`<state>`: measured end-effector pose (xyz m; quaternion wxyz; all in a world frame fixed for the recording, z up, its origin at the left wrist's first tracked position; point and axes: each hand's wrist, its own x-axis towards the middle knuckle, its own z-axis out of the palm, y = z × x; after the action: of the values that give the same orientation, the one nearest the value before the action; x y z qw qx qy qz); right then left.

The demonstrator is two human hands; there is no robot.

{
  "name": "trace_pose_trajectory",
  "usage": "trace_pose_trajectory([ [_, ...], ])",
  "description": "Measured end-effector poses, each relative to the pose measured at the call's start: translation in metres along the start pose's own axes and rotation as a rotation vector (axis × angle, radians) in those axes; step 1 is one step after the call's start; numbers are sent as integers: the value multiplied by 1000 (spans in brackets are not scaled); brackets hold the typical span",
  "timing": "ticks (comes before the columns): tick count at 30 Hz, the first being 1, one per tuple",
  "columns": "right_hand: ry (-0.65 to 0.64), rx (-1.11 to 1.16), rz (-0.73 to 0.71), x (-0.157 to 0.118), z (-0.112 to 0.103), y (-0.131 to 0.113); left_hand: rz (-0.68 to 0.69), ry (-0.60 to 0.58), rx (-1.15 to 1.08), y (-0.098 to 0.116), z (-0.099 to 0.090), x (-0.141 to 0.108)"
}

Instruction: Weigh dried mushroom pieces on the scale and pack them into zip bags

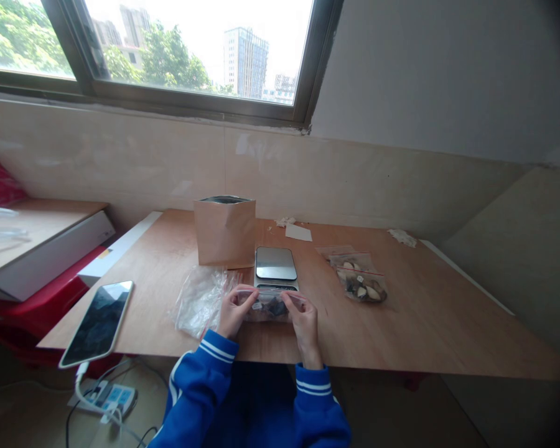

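My left hand (233,311) and my right hand (304,322) both pinch the top edge of a clear zip-top plastic bag (267,308) holding dark pieces. The bag sits just in front of a small digital kitchen scale (275,263) with a steel platform, and its lower edge seems to rest on the wooden tabletop (415,317). A crumpled clear plastic bag (200,302) lies beside my left hand. Behind the scale stands an open kraft paper pouch (224,233). Right of my right hand lies a red-lined zip bag (360,280) of pale and dark chunks.
A smartphone (97,323) lies at the table's near left corner, its cable running down to a power strip (105,398) on the floor. A paper slip (298,233) and white scraps (402,237) lie at the back. A window is behind the table.
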<state>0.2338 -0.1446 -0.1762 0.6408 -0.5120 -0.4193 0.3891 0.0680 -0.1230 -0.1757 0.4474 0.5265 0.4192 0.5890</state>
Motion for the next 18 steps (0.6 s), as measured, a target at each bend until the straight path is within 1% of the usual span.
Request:
trace_pose_trajectory([
  [2,-16,-18,-10,0,-1,0,8,6,1,0,0,0],
  [4,-19,-64,-66,1,-2,-5,23,6,1,0,0,0],
  [6,31,-185,-198,1,-3,-16,34,0,1,-1,0,0],
  [8,65,-383,-367,1,-1,-29,41,-6,2,-3,0,0],
  [9,35,-493,-440,1,1,-36,48,-9,4,-4,0,0],
  [10,-33,-598,-496,1,4,-42,59,-12,6,-5,0,0],
  [12,-223,-777,-548,2,12,-52,92,-20,4,-8,0,0],
  [14,-374,-918,-551,5,20,-58,117,-21,-3,-11,-2,0],
  [15,-422,-976,-542,6,24,-60,122,-14,-4,-13,-2,0],
  [18,-503,-1110,-513,10,30,-64,120,10,6,-16,-4,0],
])
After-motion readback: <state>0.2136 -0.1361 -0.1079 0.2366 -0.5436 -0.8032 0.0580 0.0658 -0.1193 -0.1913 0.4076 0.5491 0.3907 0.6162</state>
